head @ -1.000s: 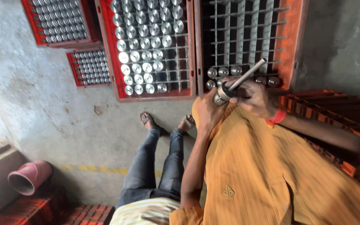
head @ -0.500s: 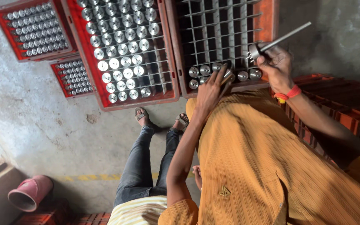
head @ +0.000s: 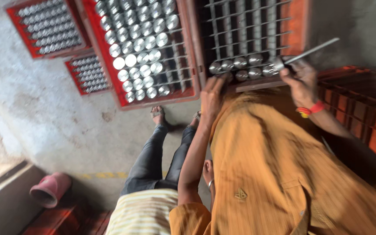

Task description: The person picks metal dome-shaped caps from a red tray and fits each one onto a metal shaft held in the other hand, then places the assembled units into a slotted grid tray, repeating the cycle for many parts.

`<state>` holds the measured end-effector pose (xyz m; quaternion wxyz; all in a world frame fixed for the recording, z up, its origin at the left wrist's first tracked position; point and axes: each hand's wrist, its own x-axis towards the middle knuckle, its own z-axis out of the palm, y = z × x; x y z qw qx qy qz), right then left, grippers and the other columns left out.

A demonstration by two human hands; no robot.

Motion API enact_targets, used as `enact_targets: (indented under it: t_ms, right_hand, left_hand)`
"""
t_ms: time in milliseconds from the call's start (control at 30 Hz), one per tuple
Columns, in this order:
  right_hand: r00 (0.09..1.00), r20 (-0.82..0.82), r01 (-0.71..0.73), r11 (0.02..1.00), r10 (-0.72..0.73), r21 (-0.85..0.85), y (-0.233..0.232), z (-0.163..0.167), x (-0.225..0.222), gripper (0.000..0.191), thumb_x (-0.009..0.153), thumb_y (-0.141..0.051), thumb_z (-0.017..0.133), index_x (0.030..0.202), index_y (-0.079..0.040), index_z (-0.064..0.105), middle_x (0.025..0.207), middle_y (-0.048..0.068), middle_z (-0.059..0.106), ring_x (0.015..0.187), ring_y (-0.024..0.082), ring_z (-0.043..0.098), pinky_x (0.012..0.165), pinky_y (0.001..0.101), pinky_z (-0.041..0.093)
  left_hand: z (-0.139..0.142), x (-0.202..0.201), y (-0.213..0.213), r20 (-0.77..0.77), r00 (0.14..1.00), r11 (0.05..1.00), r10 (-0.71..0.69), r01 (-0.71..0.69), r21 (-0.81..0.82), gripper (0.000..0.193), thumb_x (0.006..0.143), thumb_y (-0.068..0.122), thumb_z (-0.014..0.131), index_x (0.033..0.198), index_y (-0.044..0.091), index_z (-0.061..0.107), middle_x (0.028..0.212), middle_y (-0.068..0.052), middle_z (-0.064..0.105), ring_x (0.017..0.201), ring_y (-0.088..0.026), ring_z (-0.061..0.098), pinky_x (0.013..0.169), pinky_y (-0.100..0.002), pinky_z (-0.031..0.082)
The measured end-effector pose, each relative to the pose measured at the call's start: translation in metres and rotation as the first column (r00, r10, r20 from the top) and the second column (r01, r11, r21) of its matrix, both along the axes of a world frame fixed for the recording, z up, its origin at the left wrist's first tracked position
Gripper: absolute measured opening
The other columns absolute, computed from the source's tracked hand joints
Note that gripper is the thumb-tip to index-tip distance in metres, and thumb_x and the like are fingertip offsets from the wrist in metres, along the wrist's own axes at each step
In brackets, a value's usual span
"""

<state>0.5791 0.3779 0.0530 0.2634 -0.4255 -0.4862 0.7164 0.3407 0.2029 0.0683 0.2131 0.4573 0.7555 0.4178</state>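
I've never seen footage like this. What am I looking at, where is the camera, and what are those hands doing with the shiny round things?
There is no machine here: a person in an orange shirt works with bare hands. The camera sits on that person's head and looks down, so the picture is tilted and somewhat blurred. The right hand grips a thin metal rod. The left hand rests at the edge of a red crate with a grid inside; one row of it holds silvery round caps, apparently bottle tops. Beside it a fuller crate and two smaller ones stand on the concrete floor. A second person's legs in dark trousers show below, and a pink pot lies at lower left.
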Motion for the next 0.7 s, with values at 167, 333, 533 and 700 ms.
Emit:
enact_targets:
  t_ms: [167, 333, 533, 700]
  right_hand:
    - [0.998, -0.022, -0.063, 0.997, 0.064, 0.045, 0.004, 0.019, -0.012, 0.031, 0.103, 0.000, 0.072, 0.132, 0.001, 0.063, 0.125, 0.004, 0.069, 0.115, 0.010, 0.063, 0.103, 0.0231, 0.050]
    - [0.990, -0.021, -0.139, 0.988, 0.140, 0.062, 0.006, 0.030, -0.034, 0.031, 0.103, -0.001, 0.074, 0.131, 0.000, 0.062, 0.125, 0.004, 0.069, 0.113, 0.010, 0.064, 0.101, 0.0232, 0.050]
    - [0.982, 0.005, -0.191, 0.981, 0.190, 0.045, -0.002, 0.022, -0.044, 0.032, 0.101, -0.004, 0.076, 0.131, -0.002, 0.064, 0.122, 0.003, 0.070, 0.109, 0.008, 0.064, 0.091, 0.0206, 0.050]
    - [0.976, 0.044, -0.213, 0.976, 0.212, 0.035, -0.014, 0.018, -0.031, 0.032, 0.100, -0.002, 0.074, 0.131, -0.001, 0.067, 0.121, 0.005, 0.073, 0.099, 0.009, 0.063, 0.081, 0.0226, 0.052]
  left_hand:
    - [-0.006, -0.076, -0.052, -0.376, 0.879, 0.810, 0.295, -0.438, -0.389, 0.035, 0.083, 0.023, 0.078, 0.112, 0.008, 0.068, 0.108, -0.019, 0.068, 0.089, -0.036, 0.069, 0.067, -0.046, 0.055]
    - [-0.034, -0.107, -0.062, -0.552, 0.788, 0.606, 0.272, -0.586, -0.538, 0.055, 0.079, 0.052, 0.079, 0.105, 0.004, 0.070, 0.107, -0.020, 0.067, 0.086, -0.041, 0.069, 0.066, -0.053, 0.053]
    - [-0.003, -0.122, -0.072, -0.369, 0.882, 0.688, 0.294, -0.463, -0.558, 0.063, 0.078, 0.058, 0.083, 0.105, 0.002, 0.069, 0.100, -0.019, 0.071, 0.085, -0.038, 0.069, 0.073, -0.049, 0.054]
    - [0.069, -0.129, -0.121, 0.194, 0.839, 0.860, 0.508, -0.506, -0.065, 0.045, 0.078, 0.033, 0.084, 0.111, 0.005, 0.071, 0.101, -0.012, 0.072, 0.083, -0.025, 0.067, 0.074, -0.037, 0.053]
